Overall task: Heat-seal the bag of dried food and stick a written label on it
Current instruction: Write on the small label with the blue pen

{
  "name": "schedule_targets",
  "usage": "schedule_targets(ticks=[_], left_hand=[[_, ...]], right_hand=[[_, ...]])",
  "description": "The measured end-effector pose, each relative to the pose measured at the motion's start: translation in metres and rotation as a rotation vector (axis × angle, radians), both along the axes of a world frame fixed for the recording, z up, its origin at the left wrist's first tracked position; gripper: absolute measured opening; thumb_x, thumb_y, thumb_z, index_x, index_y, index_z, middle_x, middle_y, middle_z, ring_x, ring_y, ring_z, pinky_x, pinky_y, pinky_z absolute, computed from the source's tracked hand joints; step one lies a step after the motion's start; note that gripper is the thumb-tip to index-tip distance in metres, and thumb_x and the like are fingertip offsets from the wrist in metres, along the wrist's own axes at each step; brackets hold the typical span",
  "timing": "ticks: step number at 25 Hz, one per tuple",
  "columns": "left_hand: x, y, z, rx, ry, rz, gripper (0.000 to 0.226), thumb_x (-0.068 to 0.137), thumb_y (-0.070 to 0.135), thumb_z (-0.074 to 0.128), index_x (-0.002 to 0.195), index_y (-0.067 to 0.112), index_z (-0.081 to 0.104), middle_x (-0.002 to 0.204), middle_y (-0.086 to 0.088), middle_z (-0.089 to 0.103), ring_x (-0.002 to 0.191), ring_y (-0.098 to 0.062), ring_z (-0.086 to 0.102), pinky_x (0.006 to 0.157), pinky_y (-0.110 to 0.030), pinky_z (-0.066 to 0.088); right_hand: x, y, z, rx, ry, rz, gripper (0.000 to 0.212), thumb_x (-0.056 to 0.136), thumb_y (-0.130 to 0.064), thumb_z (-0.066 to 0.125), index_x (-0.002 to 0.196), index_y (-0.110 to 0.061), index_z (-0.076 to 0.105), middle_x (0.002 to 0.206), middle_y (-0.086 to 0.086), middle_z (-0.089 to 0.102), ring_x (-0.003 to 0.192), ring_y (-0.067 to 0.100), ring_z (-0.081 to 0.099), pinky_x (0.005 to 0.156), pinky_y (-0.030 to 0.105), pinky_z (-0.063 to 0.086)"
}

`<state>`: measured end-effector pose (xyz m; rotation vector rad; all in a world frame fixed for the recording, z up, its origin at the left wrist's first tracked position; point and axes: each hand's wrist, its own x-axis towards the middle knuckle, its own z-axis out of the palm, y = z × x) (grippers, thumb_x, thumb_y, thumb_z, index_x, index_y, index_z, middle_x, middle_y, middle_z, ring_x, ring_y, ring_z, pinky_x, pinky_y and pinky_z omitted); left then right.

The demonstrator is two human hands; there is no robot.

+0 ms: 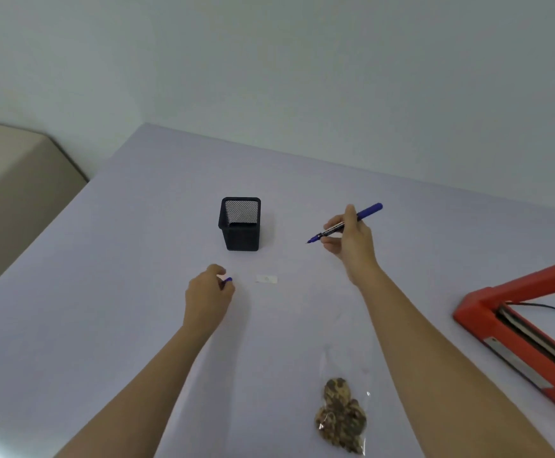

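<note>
A clear bag of brown dried food (340, 414) lies on the pale table near me, between my forearms. A small white label (266, 279) lies flat in the middle of the table. My right hand (352, 241) grips an uncapped blue marker (344, 223), tip pointing left and down, above the table to the right of the label. My left hand (208, 292) pinches the marker's blue cap (228, 280) just left of the label. The red heat sealer (520, 328) sits at the right edge with its arm raised.
A black mesh pen holder (240, 224) stands behind the label, between my hands. A black cable (547, 306) runs from the sealer to the right. The table's left edge (31, 239) drops off beside a beige surface; a wall stands behind.
</note>
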<state>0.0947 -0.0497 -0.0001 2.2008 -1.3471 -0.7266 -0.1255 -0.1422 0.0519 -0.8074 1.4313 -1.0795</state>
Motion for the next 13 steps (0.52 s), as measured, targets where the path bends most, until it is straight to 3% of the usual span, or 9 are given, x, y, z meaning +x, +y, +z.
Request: schedule_targets(ticks=[3, 7, 9, 10, 12, 13], left_hand=[[0.030, -0.004, -0.016, 0.025, -0.213, -0.059, 0.007, 0.082, 0.007, 0.054, 0.081, 0.000, 0.056, 0.078, -0.014, 0.060, 0.067, -0.028, 0.051, 0.059, -0.031, 0.036], [0.045, -0.007, -0.034, 0.098, -0.255, -0.140, 0.007, 0.081, 0.006, 0.051, 0.076, 0.003, 0.049, 0.075, -0.013, 0.053, 0.064, -0.027, 0.046, 0.058, -0.029, 0.032], [0.044, -0.004, -0.039, 0.099, -0.250, -0.141, 0.005, 0.082, 0.009, 0.053, 0.084, 0.003, 0.052, 0.080, -0.013, 0.054, 0.070, -0.030, 0.050, 0.060, -0.029, 0.034], [0.044, -0.002, -0.040, 0.068, -0.251, -0.098, 0.016, 0.083, 0.012, 0.056, 0.096, 0.003, 0.055, 0.087, -0.014, 0.055, 0.076, -0.031, 0.053, 0.063, -0.031, 0.038], [0.042, 0.004, -0.039, -0.115, -0.285, -0.033, 0.035, 0.082, 0.015, 0.062, 0.113, 0.003, 0.055, 0.095, -0.015, 0.055, 0.084, -0.032, 0.054, 0.068, -0.035, 0.045], [0.039, 0.006, -0.040, -0.267, -0.315, -0.080, 0.033, 0.082, 0.014, 0.062, 0.111, 0.001, 0.058, 0.093, -0.015, 0.056, 0.081, -0.031, 0.055, 0.068, -0.033, 0.045]], right_hand=[[0.014, 0.019, -0.026, 0.004, -0.109, -0.057, 0.039, 0.093, -0.044, 0.045, 0.079, -0.010, 0.058, 0.077, 0.005, 0.067, 0.063, 0.012, 0.067, 0.060, 0.019, 0.054], [0.033, 0.039, -0.055, -0.104, -0.049, -0.045, 0.023, 0.083, -0.021, 0.068, 0.072, -0.010, 0.052, 0.073, 0.007, 0.063, 0.060, 0.006, 0.065, 0.060, 0.017, 0.053], [0.041, 0.045, -0.066, -0.130, -0.005, -0.059, 0.029, 0.082, -0.017, 0.070, 0.067, -0.011, 0.046, 0.068, 0.009, 0.061, 0.054, 0.005, 0.064, 0.055, 0.016, 0.052], [0.046, 0.046, -0.071, -0.137, 0.023, -0.062, 0.031, 0.083, -0.018, 0.068, 0.065, -0.012, 0.043, 0.066, 0.009, 0.060, 0.051, 0.004, 0.062, 0.053, 0.016, 0.051], [0.057, 0.046, -0.079, -0.148, 0.056, -0.074, 0.031, 0.088, -0.022, 0.060, 0.065, -0.012, 0.043, 0.064, 0.007, 0.059, 0.048, 0.003, 0.060, 0.050, 0.016, 0.050], [0.064, 0.045, -0.083, -0.155, 0.065, -0.078, 0.029, 0.091, -0.023, 0.056, 0.067, -0.011, 0.046, 0.064, 0.006, 0.061, 0.048, 0.003, 0.060, 0.050, 0.016, 0.051]])
